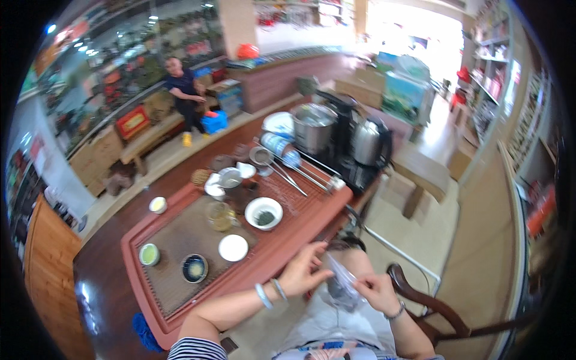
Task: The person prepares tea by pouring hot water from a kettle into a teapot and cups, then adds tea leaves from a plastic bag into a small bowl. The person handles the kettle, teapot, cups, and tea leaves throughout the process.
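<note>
A clear plastic bag [342, 279] with something dark in its lower part hangs over my lap. My right hand [379, 293] pinches its upper right edge. My left hand [305, 270] is beside the bag's left edge, fingers apart and thumb close to the plastic; any contact there is hard to make out. On the tea tray [288, 237] stands a white bowl [264, 213] with dark tea leaves in it. Nearer me is a white lidded or upturned cup [233, 248]. A dark cup [194, 268] and a green cup [149, 255] hold liquid.
A glass pitcher [220, 217] and strainer [230, 177] stand mid-tray. Tongs [291, 179] lie behind, near a steel pot [314, 127] and kettle [368, 141]. A wooden chair arm [429, 300] curves at my right. Another person [183, 90] is across the room.
</note>
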A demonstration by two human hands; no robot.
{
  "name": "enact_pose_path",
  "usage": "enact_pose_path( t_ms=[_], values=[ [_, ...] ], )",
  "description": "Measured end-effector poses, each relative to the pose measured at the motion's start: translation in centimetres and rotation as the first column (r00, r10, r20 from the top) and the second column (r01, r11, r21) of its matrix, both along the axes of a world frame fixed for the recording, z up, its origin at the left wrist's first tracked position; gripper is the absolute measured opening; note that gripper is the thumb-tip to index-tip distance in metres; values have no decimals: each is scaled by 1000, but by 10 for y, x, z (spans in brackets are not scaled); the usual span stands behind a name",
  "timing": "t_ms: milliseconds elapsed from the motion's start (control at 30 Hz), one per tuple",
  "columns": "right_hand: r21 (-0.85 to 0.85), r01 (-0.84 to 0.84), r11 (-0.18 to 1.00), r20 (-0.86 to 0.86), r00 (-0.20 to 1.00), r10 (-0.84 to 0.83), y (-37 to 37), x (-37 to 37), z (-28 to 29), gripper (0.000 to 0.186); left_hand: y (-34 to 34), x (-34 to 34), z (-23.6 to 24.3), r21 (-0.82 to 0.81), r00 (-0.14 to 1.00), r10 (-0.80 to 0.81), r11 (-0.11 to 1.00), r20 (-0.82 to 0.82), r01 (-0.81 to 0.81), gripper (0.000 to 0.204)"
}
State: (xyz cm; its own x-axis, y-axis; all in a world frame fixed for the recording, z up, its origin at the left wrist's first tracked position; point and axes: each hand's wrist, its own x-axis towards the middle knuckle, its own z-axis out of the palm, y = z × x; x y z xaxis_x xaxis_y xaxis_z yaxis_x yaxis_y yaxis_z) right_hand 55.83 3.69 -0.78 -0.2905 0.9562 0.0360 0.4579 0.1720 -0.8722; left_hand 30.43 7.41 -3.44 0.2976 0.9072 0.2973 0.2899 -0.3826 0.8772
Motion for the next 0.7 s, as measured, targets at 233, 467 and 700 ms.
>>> enact_pose_path(
  t_ms=[233, 467, 700],
  values=[
    [139, -237, 961, -236, 935, 265, 3, -2, 34, 13, -7, 3, -20, -276, 898, -404, 856, 173, 438, 125],
    [-191, -202, 961, -661, 750, 26, 21, 1, 26, 20, -24, 5, 2, -379, 887, -354, 809, 296, 450, 76],
    [-400, -342, 850, -231, 935, 267, 5, 19, -40, 82, -15, 13, 3, -530, 973, -126, 822, 193, 211, 51]
  ],
)
